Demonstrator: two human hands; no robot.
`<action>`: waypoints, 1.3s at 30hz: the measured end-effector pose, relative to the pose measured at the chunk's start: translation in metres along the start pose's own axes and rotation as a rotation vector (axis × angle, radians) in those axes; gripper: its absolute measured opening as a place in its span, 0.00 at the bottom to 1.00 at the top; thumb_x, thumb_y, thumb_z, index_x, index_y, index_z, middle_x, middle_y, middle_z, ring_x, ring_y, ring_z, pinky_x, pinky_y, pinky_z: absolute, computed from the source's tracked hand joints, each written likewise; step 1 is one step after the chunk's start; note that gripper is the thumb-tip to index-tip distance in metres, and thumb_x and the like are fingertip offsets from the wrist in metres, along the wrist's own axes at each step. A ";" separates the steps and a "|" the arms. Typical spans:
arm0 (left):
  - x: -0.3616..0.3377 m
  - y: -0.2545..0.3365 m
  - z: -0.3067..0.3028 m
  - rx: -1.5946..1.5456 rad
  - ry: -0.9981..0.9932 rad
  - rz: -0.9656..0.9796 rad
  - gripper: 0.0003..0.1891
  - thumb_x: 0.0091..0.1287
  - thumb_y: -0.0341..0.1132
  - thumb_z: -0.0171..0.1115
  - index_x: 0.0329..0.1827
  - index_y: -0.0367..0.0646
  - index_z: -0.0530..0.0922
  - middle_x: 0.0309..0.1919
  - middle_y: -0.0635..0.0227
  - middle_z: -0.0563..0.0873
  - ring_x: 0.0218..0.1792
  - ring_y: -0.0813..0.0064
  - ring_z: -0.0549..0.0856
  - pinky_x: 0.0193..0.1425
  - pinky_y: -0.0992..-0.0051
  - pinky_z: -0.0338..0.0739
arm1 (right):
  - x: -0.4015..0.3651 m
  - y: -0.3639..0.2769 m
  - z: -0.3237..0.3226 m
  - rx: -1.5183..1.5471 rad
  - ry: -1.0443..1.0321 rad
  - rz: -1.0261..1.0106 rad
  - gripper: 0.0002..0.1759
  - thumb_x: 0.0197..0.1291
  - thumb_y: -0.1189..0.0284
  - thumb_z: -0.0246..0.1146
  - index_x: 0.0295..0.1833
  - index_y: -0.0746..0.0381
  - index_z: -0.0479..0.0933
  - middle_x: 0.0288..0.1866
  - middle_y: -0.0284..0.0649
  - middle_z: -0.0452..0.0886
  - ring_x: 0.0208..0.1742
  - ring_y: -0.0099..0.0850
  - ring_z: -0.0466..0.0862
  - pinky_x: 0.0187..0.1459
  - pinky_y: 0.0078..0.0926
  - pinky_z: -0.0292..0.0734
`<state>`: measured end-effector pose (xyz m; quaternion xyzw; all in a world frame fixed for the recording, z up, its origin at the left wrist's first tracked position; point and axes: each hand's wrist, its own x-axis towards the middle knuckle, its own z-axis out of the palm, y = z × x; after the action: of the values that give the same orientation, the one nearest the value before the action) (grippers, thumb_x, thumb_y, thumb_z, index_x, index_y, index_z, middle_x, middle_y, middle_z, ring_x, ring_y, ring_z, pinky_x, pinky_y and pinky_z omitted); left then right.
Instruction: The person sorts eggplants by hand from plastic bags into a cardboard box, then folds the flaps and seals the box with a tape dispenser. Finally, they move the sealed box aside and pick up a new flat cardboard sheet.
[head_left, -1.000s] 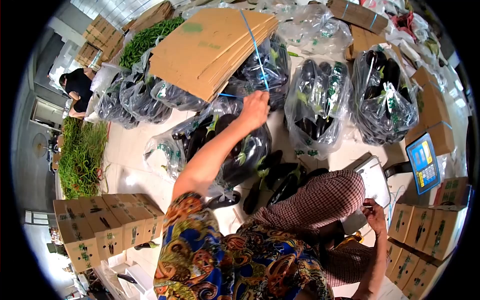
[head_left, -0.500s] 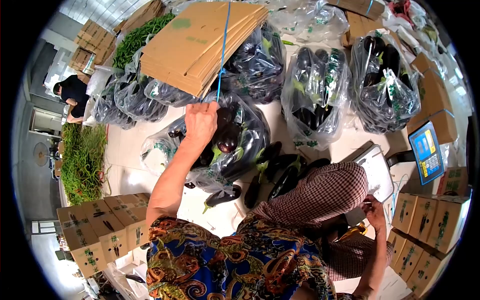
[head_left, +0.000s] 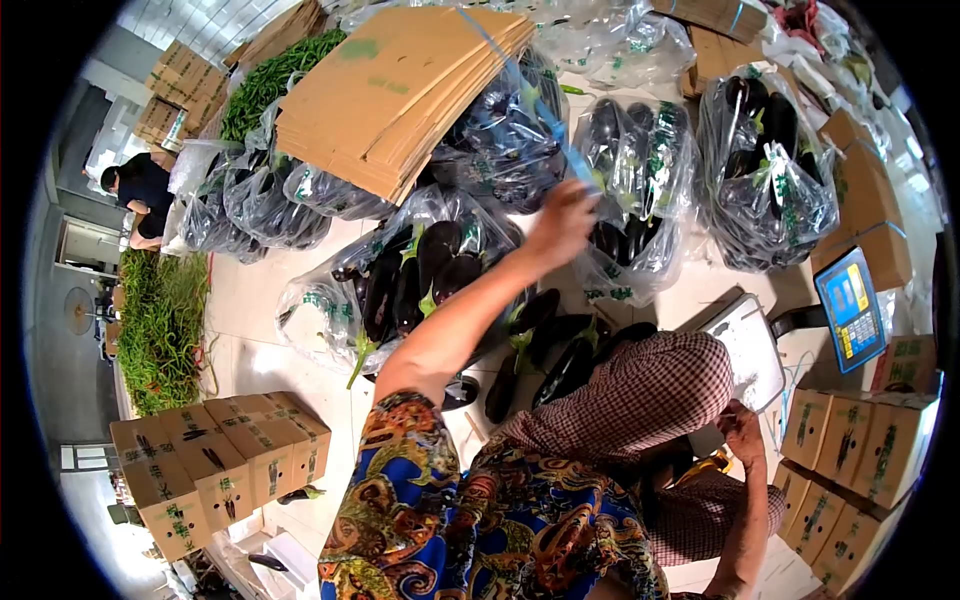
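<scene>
My left hand, smeared by motion, is closed on the end of a blue strap. The strap slants from the far edge of a stack of flat cardboard sheets over to the hand. Below that arm, an open clear bag of eggplants lies on the floor, with loose eggplants beside it. My right hand is by my knee with its fingers curled, next to a small grey thing. What that hand holds is too hard to make out.
Bagged eggplants stand at the back right, near a scale display and its platform. Boxes are stacked at left and right. Green peppers lie at far left, near another person.
My left hand has swung right from the stack's near edge, carrying the strap off the front of the sheets. The eggplant bag's opening shows more. My right hand has barely moved.
</scene>
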<state>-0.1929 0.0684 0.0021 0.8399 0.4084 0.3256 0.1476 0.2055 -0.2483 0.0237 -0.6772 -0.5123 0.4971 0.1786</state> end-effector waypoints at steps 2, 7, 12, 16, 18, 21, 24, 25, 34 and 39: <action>0.065 0.067 -0.017 -0.082 0.121 0.157 0.24 0.66 0.31 0.58 0.66 0.39 0.69 0.63 0.49 0.71 0.66 0.50 0.69 0.68 0.56 0.65 | 0.007 0.022 -0.001 0.103 0.060 0.090 0.17 0.57 0.86 0.57 0.53 0.71 0.74 0.42 0.42 0.83 0.42 0.28 0.82 0.41 0.22 0.77; 0.156 0.046 -0.018 0.640 -0.157 -0.064 0.13 0.60 0.33 0.59 0.46 0.39 0.80 0.45 0.59 0.85 0.51 0.54 0.80 0.51 0.55 0.74 | 0.016 0.087 0.003 0.793 -0.005 0.193 0.15 0.65 0.78 0.53 0.55 0.66 0.76 0.45 0.36 0.79 0.34 0.23 0.78 0.27 0.17 0.66; 0.111 0.034 -0.078 0.570 -0.046 0.016 0.10 0.60 0.34 0.60 0.42 0.42 0.80 0.40 0.61 0.86 0.42 0.60 0.85 0.46 0.59 0.80 | 0.009 0.058 0.001 -0.132 0.042 0.032 0.16 0.58 0.84 0.62 0.53 0.70 0.76 0.47 0.39 0.83 0.41 0.28 0.83 0.42 0.23 0.79; 0.070 -0.027 -0.180 0.812 0.095 -0.100 0.18 0.53 0.27 0.60 0.49 0.43 0.79 0.42 0.54 0.83 0.46 0.53 0.83 0.50 0.56 0.78 | 0.016 0.095 -0.004 0.599 -0.058 0.181 0.17 0.64 0.77 0.59 0.57 0.68 0.73 0.53 0.40 0.81 0.47 0.27 0.81 0.44 0.22 0.78; 0.028 -0.096 -0.236 0.639 0.242 -0.152 0.18 0.54 0.32 0.65 0.50 0.42 0.78 0.39 0.51 0.84 0.43 0.51 0.84 0.49 0.59 0.78 | 0.019 0.109 -0.001 0.452 -0.045 0.125 0.17 0.71 0.71 0.52 0.61 0.66 0.69 0.57 0.40 0.78 0.49 0.26 0.79 0.44 0.21 0.77; 0.002 -0.083 -0.280 0.451 0.538 -0.574 0.19 0.57 0.39 0.72 0.49 0.42 0.78 0.37 0.55 0.85 0.36 0.56 0.84 0.39 0.61 0.78 | 0.029 0.107 0.003 0.085 -0.088 -0.171 0.20 0.74 0.63 0.50 0.61 0.65 0.70 0.48 0.36 0.80 0.38 0.26 0.76 0.33 0.18 0.72; -0.002 -0.105 -0.281 -0.316 0.721 -1.194 0.16 0.62 0.43 0.71 0.47 0.47 0.77 0.33 0.67 0.82 0.33 0.67 0.80 0.31 0.66 0.76 | 0.039 0.115 0.022 1.316 -0.081 0.305 0.20 0.74 0.60 0.50 0.60 0.64 0.71 0.39 0.32 0.75 0.29 0.23 0.66 0.25 0.20 0.61; -0.007 -0.112 -0.281 -0.383 0.722 -1.205 0.15 0.62 0.42 0.71 0.45 0.47 0.77 0.31 0.69 0.80 0.30 0.69 0.78 0.28 0.69 0.74 | 0.039 0.118 0.021 1.357 -0.086 0.356 0.20 0.73 0.61 0.50 0.59 0.64 0.72 0.38 0.31 0.75 0.29 0.23 0.66 0.26 0.20 0.61; -0.038 -0.055 -0.250 -1.239 0.680 -1.036 0.08 0.64 0.32 0.67 0.39 0.47 0.74 0.29 0.73 0.77 0.20 0.82 0.70 0.21 0.83 0.65 | 0.025 0.055 0.014 -0.163 -0.029 -0.125 0.11 0.55 0.83 0.55 0.46 0.66 0.71 0.38 0.33 0.71 0.33 0.26 0.66 0.35 0.22 0.63; -0.056 0.041 -0.209 -1.442 0.826 -0.878 0.17 0.66 0.38 0.65 0.55 0.44 0.75 0.44 0.67 0.84 0.44 0.68 0.85 0.49 0.65 0.84 | 0.014 0.039 0.011 -0.153 -0.026 0.064 0.17 0.57 0.73 0.64 0.52 0.67 0.77 0.47 0.43 0.80 0.41 0.37 0.76 0.44 0.32 0.73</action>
<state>-0.3334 -0.0045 0.1545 0.1345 0.4083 0.6876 0.5851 0.2160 -0.2555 -0.0177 -0.6983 -0.5293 0.4707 0.1035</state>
